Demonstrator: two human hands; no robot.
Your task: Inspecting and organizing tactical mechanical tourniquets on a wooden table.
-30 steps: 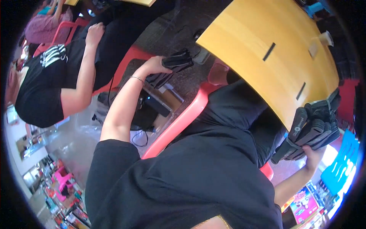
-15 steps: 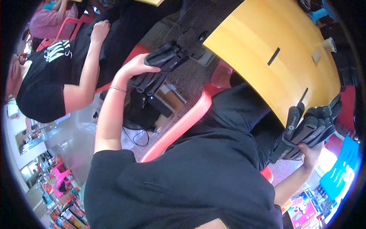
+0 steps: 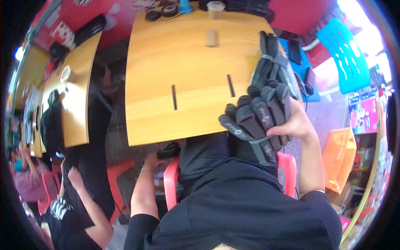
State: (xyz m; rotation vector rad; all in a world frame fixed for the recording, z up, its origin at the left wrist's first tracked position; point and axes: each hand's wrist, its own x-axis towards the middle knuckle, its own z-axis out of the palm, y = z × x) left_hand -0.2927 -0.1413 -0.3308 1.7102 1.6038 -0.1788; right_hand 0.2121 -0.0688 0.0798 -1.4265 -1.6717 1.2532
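My right hand (image 3: 293, 123) is closed around a thick bundle of dark grey folded straps (image 3: 254, 112) with rounded ends, held over the table's near right corner. Further back, dark straps bound with a grey band (image 3: 271, 60) stretch along the table's right edge; whether they belong to the held bundle I cannot tell. Low beside the left of my chair, my left hand (image 3: 151, 159) grips a black bundle of straps (image 3: 168, 151), only partly visible. Two thin black strips (image 3: 174, 98) lie apart on the yellow wooden table (image 3: 154, 125).
A small beige block (image 3: 211, 38) and a clear cup (image 3: 215, 11) stand toward the table's far side. My red chair (image 3: 171, 183) surrounds my hips. To the right are a blue chair (image 3: 343, 56) and an orange box (image 3: 339, 156). Another person (image 3: 89, 208) sits at left.
My view has swung round to face the table. My left hand has gone from out at the left to low beside the chair. The right hand still holds its bundle, now over the table's corner.
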